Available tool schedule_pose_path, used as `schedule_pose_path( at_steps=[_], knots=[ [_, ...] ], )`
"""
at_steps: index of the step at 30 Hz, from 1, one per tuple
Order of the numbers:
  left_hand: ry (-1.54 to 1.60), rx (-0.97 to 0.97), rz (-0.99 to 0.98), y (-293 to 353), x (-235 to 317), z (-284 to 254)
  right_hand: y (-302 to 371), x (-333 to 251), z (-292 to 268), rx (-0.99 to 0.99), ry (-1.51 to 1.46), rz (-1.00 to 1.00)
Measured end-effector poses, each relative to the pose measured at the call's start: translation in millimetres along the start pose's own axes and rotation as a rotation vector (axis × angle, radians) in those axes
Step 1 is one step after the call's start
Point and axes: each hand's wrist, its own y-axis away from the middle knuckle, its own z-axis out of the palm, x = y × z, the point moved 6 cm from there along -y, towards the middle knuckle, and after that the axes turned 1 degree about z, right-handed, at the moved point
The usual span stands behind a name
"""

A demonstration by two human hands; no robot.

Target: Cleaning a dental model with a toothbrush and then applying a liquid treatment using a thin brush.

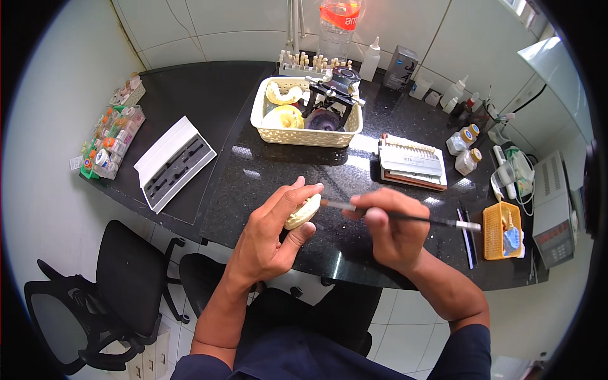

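Note:
Over the front of the black counter, my left hand (271,233) grips a cream-coloured dental cast (305,213) between thumb and fingers. My right hand (400,223) is closed around a thin brush (443,221) with a dark handle, slightly blurred. The brush's brownish tip points left and meets the edge of the cast, or lies very close to it; I cannot tell which. Beyond both hands stands a cream plastic basket (303,137) holding dental casts (283,118) and a black dental articulator (345,77).
A tooth shade guide (413,166) lies right of the basket, near several small jars (467,161). Two thin tools (467,239) lie beside a yellow basket (488,248) at right. Leftward are an open white case (166,147) and several small bottles (114,144). Black chairs (130,272) stand below left.

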Motion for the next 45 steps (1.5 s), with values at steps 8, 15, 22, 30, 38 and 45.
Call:
schedule_pose_path(
  at_steps=[8, 15, 22, 30, 38, 45],
  knots=[
    [-0.014, 0.018, 0.027, -0.3, 2.6, -0.8, -1.7, -3.1, 0.6, -0.048, -0.01, -0.013],
    [-0.102, 0.006, -0.066, 1.8, -0.8, 0.1, 0.8, -4.2, 2.2, -0.067, 0.061, -0.042],
    [-0.071, 0.088, -0.128, 5.4, -5.9, -0.2, 3.8, 2.6, 8.2, -0.076, 0.053, 0.059],
    [-0.155, 0.092, -0.13, 4.6, -3.6, -3.8, 1.1, -23.9, 22.5, -0.298, 0.0, -0.166],
    [-0.258, 0.09, -0.145, 4.0, -3.2, -5.5, 2.8, -23.3, 27.2, -0.303, -0.068, -0.161],
    [-0.177, 0.115, -0.12, 3.9, -4.3, -2.7, 1.2, -17.8, 23.3, -0.254, 0.016, -0.114]
  ],
)
